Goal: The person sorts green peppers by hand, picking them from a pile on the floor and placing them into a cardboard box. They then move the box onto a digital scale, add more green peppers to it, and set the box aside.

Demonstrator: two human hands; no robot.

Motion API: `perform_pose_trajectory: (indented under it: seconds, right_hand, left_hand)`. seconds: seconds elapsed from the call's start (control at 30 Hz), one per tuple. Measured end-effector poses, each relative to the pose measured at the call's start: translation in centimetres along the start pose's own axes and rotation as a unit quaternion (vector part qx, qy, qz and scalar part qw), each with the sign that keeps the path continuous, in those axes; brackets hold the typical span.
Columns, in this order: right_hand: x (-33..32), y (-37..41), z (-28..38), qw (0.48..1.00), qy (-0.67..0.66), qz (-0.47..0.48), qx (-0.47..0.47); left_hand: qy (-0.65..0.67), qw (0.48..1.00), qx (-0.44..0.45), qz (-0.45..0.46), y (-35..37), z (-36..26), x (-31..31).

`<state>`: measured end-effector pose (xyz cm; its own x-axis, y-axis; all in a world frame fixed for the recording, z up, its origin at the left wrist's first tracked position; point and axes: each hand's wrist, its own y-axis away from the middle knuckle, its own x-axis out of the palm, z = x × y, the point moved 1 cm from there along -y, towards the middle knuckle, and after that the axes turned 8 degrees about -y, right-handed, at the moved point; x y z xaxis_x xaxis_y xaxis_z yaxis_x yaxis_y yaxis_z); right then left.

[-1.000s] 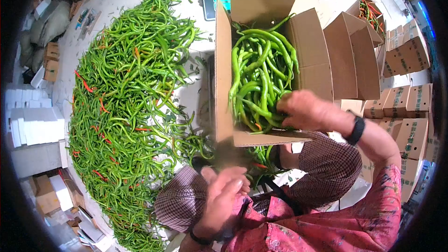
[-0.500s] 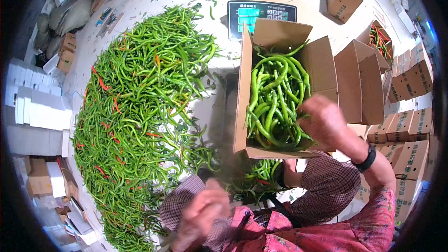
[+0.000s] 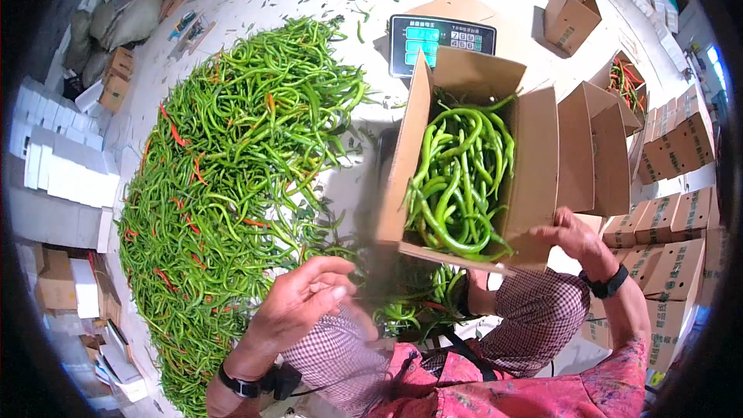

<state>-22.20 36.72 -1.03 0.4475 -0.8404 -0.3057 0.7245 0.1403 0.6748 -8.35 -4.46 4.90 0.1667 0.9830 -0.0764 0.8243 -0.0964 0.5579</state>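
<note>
A cardboard box point(image 3: 535, 166) filled with long green peppers point(image 3: 457, 178) stands in front of me with its flaps up. At its right flap, near the front corner, my right hand point(image 3: 576, 237) grips the cardboard with the fingers over the edge. My left hand point(image 3: 306, 302) is above my left knee, left of the box's front corner. Its fingers are half curled and apart, and nothing is in them. Behind the box a digital scale display point(image 3: 441, 42) shows lit green panels.
A large heap of green peppers point(image 3: 224, 209), with a few red ones, covers the floor on the left. More peppers point(image 3: 402, 313) lie between my legs. Open boxes point(image 3: 574, 147) stand at the right, beside stacked cartons point(image 3: 673, 263). White boxes point(image 3: 66, 162) are piled far left.
My right hand has moved from the peppers' side down to the box's right flap. The box has turned slightly. My left hand has risen and its fingers have spread.
</note>
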Motion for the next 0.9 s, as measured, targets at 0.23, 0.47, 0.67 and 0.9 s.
perform_pose_trajectory:
  seconds: [0.23,0.47,0.67,0.9]
  right_hand:
    - [-0.9,0.7,-4.8,0.987,-0.058,0.151,-0.011]
    - [-1.9,1.2,-3.6,0.983,-0.175,0.060,-0.004]
    - [-3.4,0.5,-4.0,0.974,-0.207,0.089,-0.023]
    - [-3.2,0.6,-4.3,0.972,-0.220,0.080,-0.027]
  left_hand:
    - [-0.043,0.999,0.018,0.005,-4.0,0.4,-0.4]
    - [-0.089,0.995,0.028,0.024,-8.7,1.8,1.2]
    - [-0.099,0.995,0.030,0.011,-9.4,1.8,1.0]
    - [-0.096,0.993,0.042,0.054,-9.6,1.8,0.8]
